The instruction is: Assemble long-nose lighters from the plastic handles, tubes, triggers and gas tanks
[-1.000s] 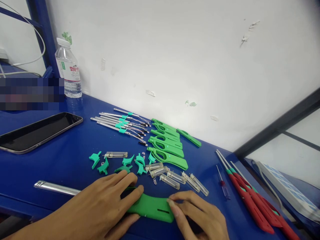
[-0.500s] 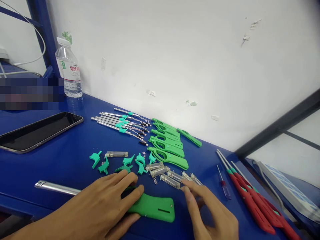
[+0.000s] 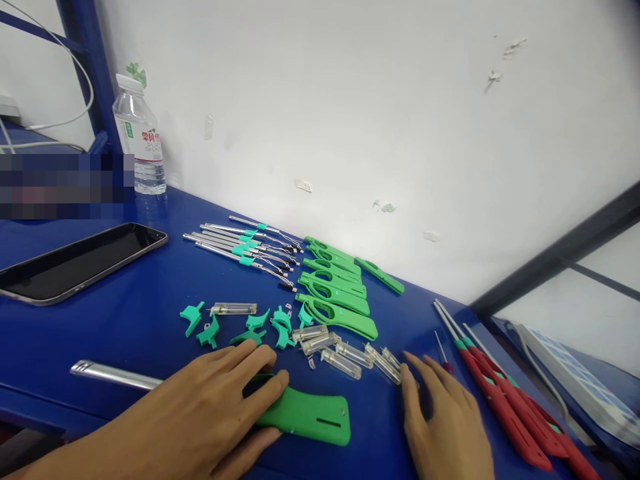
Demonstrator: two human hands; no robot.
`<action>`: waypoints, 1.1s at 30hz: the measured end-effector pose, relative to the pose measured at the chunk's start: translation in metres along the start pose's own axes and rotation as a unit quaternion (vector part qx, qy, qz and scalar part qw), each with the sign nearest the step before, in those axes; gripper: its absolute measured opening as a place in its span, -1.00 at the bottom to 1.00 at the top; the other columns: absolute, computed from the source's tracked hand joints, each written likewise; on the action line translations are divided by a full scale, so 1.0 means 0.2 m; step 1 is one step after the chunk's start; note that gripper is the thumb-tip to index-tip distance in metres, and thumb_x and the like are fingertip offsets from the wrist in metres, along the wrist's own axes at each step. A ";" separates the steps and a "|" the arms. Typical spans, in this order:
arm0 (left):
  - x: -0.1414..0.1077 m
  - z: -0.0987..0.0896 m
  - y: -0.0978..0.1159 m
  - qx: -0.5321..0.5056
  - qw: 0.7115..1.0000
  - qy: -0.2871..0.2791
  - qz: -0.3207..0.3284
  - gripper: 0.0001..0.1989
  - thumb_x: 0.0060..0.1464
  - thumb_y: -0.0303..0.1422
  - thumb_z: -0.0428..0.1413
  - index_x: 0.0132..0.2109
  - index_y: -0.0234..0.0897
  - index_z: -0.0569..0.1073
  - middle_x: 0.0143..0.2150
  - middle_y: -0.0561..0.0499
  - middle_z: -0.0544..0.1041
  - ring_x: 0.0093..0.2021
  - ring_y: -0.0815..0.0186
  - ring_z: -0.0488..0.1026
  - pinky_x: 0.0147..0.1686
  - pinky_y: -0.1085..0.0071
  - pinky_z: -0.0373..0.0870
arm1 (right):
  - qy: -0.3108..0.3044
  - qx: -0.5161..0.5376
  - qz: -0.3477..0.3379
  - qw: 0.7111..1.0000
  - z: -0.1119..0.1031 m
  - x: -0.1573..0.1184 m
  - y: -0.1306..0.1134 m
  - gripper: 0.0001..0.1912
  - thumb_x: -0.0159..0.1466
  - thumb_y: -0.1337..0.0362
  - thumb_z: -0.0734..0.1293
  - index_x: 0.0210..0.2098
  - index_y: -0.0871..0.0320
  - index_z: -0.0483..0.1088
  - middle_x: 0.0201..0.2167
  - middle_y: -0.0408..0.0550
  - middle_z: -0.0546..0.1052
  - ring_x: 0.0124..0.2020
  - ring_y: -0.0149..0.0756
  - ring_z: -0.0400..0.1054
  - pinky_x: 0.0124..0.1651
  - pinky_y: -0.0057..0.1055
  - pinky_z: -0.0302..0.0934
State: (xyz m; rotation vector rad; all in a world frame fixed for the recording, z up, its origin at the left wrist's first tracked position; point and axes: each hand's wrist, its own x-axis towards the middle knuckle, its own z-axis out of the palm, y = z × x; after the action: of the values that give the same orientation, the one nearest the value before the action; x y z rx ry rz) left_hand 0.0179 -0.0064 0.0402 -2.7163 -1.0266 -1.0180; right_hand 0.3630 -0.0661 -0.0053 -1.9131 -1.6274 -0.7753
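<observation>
My left hand lies over a green long-necked lighter, its fingers wrapped around the handle. The lighter's metal tube sticks out to the left, and my hand covers its middle. My right hand is low over the table with fingers apart and plainly nothing in them. Its fingertips are close beside the clear fuel tanks; whether they touch is unclear. Behind it, a small screwdriver lies with its handle mostly hidden by my fingers.
Several green handle shells lie along the wall, beside metal tubes with wires. Teal triggers are scattered nearer. Red lighters lie at right. A phone and a water bottle are at left.
My right hand has moved right, away from the fuel tanks' middle toward the screwdriver, and now covers much of its handle. My left hand and the lighter have stayed put.
</observation>
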 end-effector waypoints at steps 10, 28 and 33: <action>0.00 0.00 -0.01 0.013 1.000 -0.016 0.008 -0.63 0.58 0.08 0.03 0.08 0.14 0.69 0.09 0.23 0.77 0.11 0.27 0.70 0.20 0.40 0.58 | 0.008 0.040 0.014 0.999 0.00 0.01 -0.02 -0.31 0.63 -0.21 0.10 0.10 0.15 0.66 0.01 0.21 0.78 0.04 0.22 0.67 0.09 0.14 0.49; 0.01 0.00 0.01 -0.008 1.000 0.026 0.002 -0.51 0.62 0.09 -0.09 0.00 0.11 0.70 0.00 0.25 0.78 -0.03 0.35 0.73 0.14 0.49 0.53 | -0.183 0.008 0.266 0.946 -0.10 -0.01 0.38 -0.48 0.40 -0.09 0.26 0.06 -0.03 0.74 0.05 0.19 0.77 -0.04 0.32 0.71 -0.14 0.12 0.54; 0.01 0.01 0.01 0.006 1.000 0.004 0.000 -0.52 0.61 0.11 -0.08 0.03 0.14 0.70 0.05 0.26 0.77 0.04 0.34 0.71 0.18 0.48 0.53 | -0.224 0.002 0.277 0.935 -0.10 0.01 0.32 -0.39 0.47 -0.18 0.16 0.15 0.04 0.63 0.15 0.32 0.66 -0.02 0.27 0.67 -0.19 0.04 0.47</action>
State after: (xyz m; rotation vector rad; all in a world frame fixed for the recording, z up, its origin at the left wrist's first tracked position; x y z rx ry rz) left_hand 0.0201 -0.0067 0.0403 -2.7000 -1.0271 -1.0189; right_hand 0.4246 -0.0887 0.0083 -2.5012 -1.1906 -0.1065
